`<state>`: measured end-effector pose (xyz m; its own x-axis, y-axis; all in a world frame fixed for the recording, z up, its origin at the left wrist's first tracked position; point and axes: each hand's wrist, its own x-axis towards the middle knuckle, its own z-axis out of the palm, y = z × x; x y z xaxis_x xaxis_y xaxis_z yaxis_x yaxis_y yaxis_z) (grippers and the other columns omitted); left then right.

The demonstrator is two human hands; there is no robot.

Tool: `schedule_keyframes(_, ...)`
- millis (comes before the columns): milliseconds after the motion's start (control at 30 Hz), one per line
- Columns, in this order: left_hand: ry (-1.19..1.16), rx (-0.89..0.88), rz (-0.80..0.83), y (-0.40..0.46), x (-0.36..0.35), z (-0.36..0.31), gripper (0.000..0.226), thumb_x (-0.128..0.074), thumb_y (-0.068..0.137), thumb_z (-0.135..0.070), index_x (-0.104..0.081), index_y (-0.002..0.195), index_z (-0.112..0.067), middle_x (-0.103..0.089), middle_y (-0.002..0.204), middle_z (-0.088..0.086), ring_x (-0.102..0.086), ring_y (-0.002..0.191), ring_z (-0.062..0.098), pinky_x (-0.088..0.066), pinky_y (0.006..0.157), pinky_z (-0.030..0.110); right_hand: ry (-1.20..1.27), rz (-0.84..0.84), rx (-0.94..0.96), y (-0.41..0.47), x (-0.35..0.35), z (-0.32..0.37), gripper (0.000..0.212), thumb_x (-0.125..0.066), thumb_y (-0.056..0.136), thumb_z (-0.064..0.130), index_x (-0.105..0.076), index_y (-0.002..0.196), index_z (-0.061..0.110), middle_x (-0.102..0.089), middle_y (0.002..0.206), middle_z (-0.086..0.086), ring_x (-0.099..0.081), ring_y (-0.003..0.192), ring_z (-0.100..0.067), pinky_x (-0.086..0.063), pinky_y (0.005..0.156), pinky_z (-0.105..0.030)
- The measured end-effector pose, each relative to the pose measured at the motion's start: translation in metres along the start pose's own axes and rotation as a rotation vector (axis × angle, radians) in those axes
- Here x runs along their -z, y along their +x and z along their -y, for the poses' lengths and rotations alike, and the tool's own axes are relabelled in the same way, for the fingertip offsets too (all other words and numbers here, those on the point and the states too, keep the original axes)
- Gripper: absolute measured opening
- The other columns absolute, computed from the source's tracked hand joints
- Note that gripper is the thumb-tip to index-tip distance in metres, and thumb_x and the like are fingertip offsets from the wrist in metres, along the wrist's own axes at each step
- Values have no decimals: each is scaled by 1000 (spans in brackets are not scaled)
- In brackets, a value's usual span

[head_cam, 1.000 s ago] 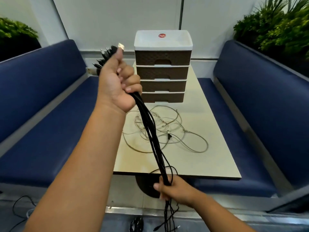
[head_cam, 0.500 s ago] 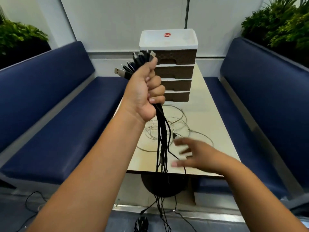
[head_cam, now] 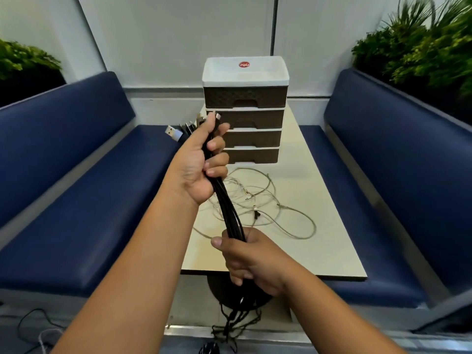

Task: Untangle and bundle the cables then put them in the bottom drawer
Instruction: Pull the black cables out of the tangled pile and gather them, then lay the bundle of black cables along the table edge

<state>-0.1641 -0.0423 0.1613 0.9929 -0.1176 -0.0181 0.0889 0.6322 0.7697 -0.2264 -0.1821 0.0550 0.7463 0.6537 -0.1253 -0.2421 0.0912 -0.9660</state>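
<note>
- Two hands are on one bunch of black cables (head_cam: 228, 213): your left hand (head_cam: 201, 164) grips it high, near the plug ends, and your right hand (head_cam: 251, 259) grips it lower, at the near edge of the table (head_cam: 319, 213).
- Your left hand's fingers are curled tight round the bunch, with the thumb pressed up along it; your right hand's fingers are wrapped round it too, thumb pointing left.
- Between your two fists the black cables run straight and taut, slanting down from the left hand to the right.
- Several plugs fan out above and to the left of your left fist; one silver USB plug (head_cam: 173, 132) sticks out furthest left. You cannot count the single cables in the bunch.
- Below your right hand the loose tails (head_cam: 235, 325) hang past the table edge and tangle near the floor.
- One loose tangle of white cables (head_cam: 258, 200) lies on the table, just beyond the black bunch and in front of the drawers, apart from both hands.
- One drawer unit (head_cam: 245, 111) stands at the far end of the table, with four brown drawers, all closed; the bottom drawer (head_cam: 251, 155) sits just right of your left hand's knuckles.
- Two blue benches flank the table, one left (head_cam: 76, 187) and one right (head_cam: 396, 175).
</note>
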Motion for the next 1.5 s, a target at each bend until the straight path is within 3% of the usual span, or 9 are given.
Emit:
schedule_keyframes(133,-50,-55,-92,5,13,-9,27,-60,89,-44,-59,76,-21,-26,45,-8,-18,34,4,-14,32,15,-130,65,-49,3,14,-18,44,-62,94,17,-38,57,19,-28,42,-3,-38,35,-17,-49,59,-32)
schedule_keyframes(333,-186,-119,-238,20,44,-21,42,-63,89,-29,-38,56,-25,-22,46,-8,-15,35,5,-14,31,16,-157,118,-157,9,43,-42,41,-65,90,14,-41,59,3,-38,41,-5,-51,40,-18,-48,72,-40)
schedule_keyframes(500,-369,-224,-337,33,86,-50,45,-59,91,-23,-32,55,-23,-21,44,-7,-16,34,6,-15,30,16,-283,209,-347,0,81,-70,41,-72,87,22,-47,58,8,-45,41,-5,-56,44,-18,-51,67,-31)
schedule_keyframes(667,-429,-309,-492,40,161,-86,45,-58,90,-20,-32,53,-22,-21,46,-8,-17,36,7,-17,33,16,-328,47,-483,-23,125,-67,29,-78,82,28,-58,63,18,-46,43,-7,-50,41,-20,-42,62,-33)
schedule_keyframes(800,-490,-304,-665,44,227,-88,48,-57,89,-18,-26,52,-21,-18,46,-8,-17,37,8,-18,35,17,-538,-104,-580,-19,147,-29,36,-76,83,27,-47,71,9,-43,48,-9,-42,41,-19,-40,50,-25)
schedule_keyframes(1133,-519,-58,-969,61,337,-3,45,-54,92,-16,-30,54,-21,-21,41,-8,-16,32,8,-18,32,16,-968,-394,-707,49,171,-33,27,-69,85,17,-58,63,6,-43,42,3,-35,36,-13,-26,46,-24)
schedule_keyframes(1267,-475,92,-1120,57,371,24,38,-53,93,-10,-32,63,-17,-24,40,-6,-18,28,8,-22,31,16,-1077,-429,-745,60,167,-47,35,-74,80,38,-61,52,22,-62,49,-3,-56,43,-16,-39,53,-30)
schedule_keyframes(1400,-431,267,-1192,56,385,31,21,-63,89,-12,-48,76,-10,-41,59,0,-40,42,10,-44,38,17,-1066,-457,-771,64,167,-55,37,-76,69,59,-64,54,27,-65,51,-3,-64,51,-20,-48,59,-33)
schedule_keyframes(1500,-329,394,-1109,49,384,29,30,-70,87,-33,-60,92,-5,-60,86,13,-61,74,22,-60,60,41,-1013,-468,-747,61,174,-60,83,-42,31,104,-66,54,28,-63,47,1,-62,47,-13,-52,64,-36)
